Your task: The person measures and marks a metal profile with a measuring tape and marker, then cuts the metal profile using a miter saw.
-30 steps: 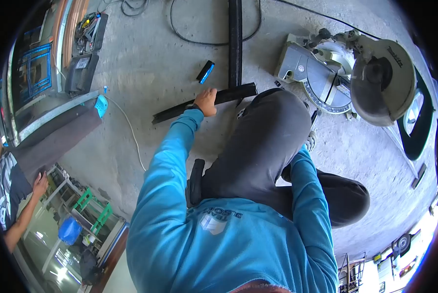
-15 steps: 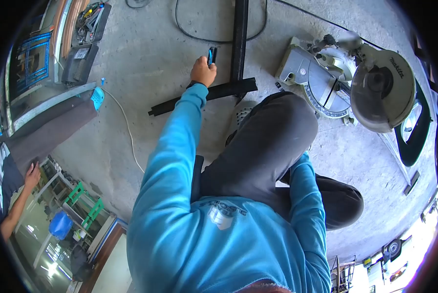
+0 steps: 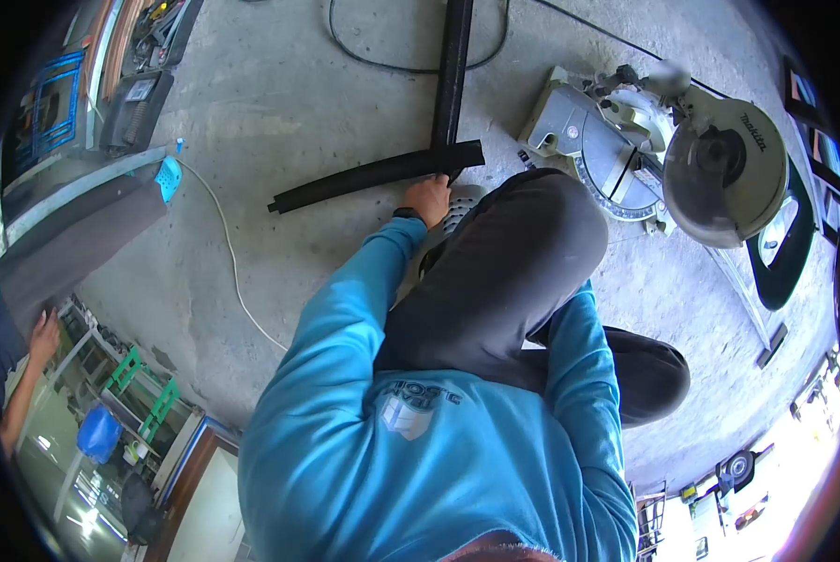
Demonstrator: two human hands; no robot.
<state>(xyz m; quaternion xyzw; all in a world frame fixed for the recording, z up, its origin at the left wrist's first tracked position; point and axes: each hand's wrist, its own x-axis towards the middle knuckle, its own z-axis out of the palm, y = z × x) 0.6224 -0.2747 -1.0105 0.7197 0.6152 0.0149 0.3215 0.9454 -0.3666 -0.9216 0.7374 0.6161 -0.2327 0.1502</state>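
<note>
My left hand (image 3: pixel 427 199), in a blue sleeve, is closed low beside my shoe (image 3: pixel 459 208). Its fingertips reach the near edge of a short black bar (image 3: pixel 364 178), and whatever they hold is hidden. That bar lies at a slant on the concrete floor, across the near end of a long black metal bar (image 3: pixel 452 80). My right hand is out of sight behind my raised knee; only its sleeve (image 3: pixel 584 347) shows.
A Makita miter saw (image 3: pixel 663 159) stands on the floor at the right. Cables (image 3: pixel 234 248) run over the concrete. At the left are an open toolbox (image 3: pixel 139 110), another person's hand (image 3: pixel 43 339) and leg, and a green frame (image 3: pixel 143 393).
My left hand has come back toward me, from beyond the short bar to its near side. The blue-and-black tool it held is no longer visible. The view has shifted slightly.
</note>
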